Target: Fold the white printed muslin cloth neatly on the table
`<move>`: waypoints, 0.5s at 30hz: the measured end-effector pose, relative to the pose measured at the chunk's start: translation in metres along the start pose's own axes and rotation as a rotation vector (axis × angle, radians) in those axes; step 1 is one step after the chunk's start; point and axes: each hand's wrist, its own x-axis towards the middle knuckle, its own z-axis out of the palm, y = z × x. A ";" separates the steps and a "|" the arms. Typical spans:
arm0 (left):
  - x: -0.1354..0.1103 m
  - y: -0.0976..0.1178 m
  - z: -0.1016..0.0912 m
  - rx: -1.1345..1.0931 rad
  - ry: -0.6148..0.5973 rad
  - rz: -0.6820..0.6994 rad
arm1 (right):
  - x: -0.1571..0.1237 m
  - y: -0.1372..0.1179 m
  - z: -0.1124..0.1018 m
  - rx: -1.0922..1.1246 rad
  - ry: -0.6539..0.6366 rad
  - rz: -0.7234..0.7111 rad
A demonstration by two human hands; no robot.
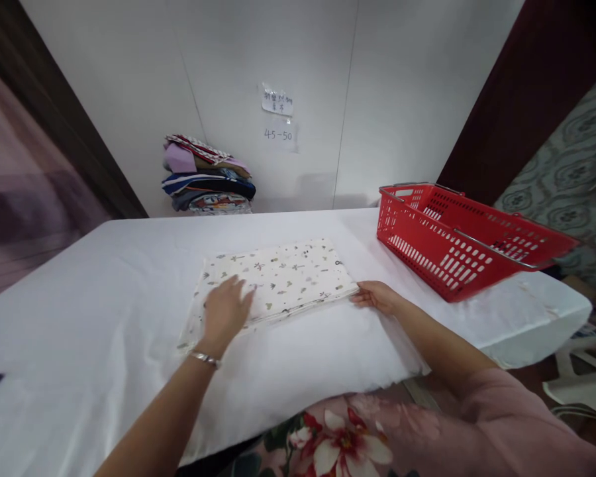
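A folded cream cloth with a small green and brown leaf print lies flat on the white-covered table. On its left part rests my left hand, palm down with the fingers apart. My right hand is at the near right corner, its fingers closed on the cloth's layered edge. Several layers show along the near side. The left end of the cloth spreads out a little beyond my left hand.
A red plastic basket with metal handles stands at the table's right. Folded fabrics are piled at the back left against the wall. Paper signs hang on that wall. A white chair is at the lower right.
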 end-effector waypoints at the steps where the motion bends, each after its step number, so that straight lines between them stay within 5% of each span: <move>1: 0.001 0.020 0.005 -0.068 -0.037 0.078 | 0.001 0.001 0.000 0.000 -0.005 -0.009; 8: 0.011 0.155 0.053 -0.309 -0.204 0.461 | 0.009 0.009 0.002 -0.021 0.018 -0.086; 11: 0.017 0.186 0.068 -0.289 -0.243 0.493 | 0.006 0.009 0.005 -0.049 0.014 -0.134; 15: 0.025 0.201 0.078 -0.225 -0.256 0.450 | 0.001 0.007 0.009 -0.057 0.031 -0.159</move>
